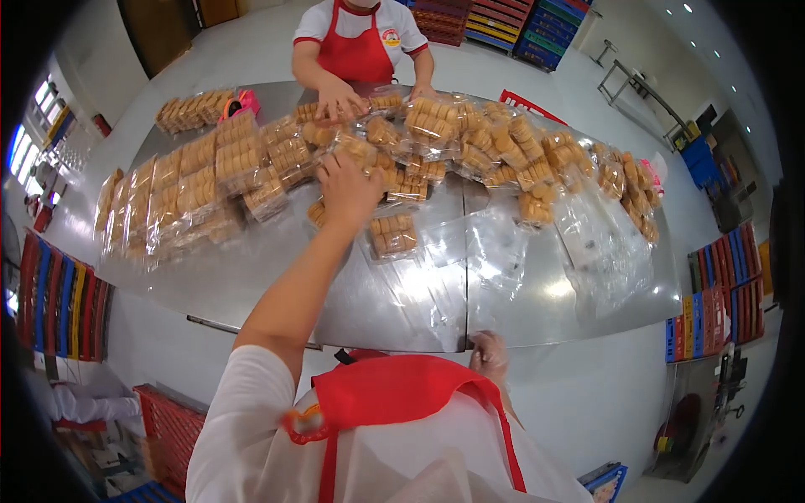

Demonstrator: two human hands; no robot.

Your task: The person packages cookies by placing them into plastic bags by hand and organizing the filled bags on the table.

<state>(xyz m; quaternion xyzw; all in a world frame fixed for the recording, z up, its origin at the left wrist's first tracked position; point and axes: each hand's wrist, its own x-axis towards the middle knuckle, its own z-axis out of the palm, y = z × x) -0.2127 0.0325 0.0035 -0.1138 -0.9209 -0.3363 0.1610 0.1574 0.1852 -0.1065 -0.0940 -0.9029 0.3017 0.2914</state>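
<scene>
My left hand [348, 191] reaches over the steel table [377, 310], its fingers on a clear pack of round biscuits [352, 149] in the middle of the pile. Whether it grips the pack cannot be made out. At the near table edge is my right hand [488, 354], in a clear plastic glove and partly blurred; its fingers are not distinct. One biscuit pack [393, 235] lies just right of my left forearm. Rows of packs [180, 193] stand at the left, and loose packs [503, 142] are heaped at the right. Empty clear bags [587, 243] lie on the right side.
Across the table stands a co-worker [356, 42] in a red apron, both hands at the packs. A pink tape dispenser [245, 103] sits at the back left. Stacked crates [725, 277] are at the right, others [59, 293] at the left.
</scene>
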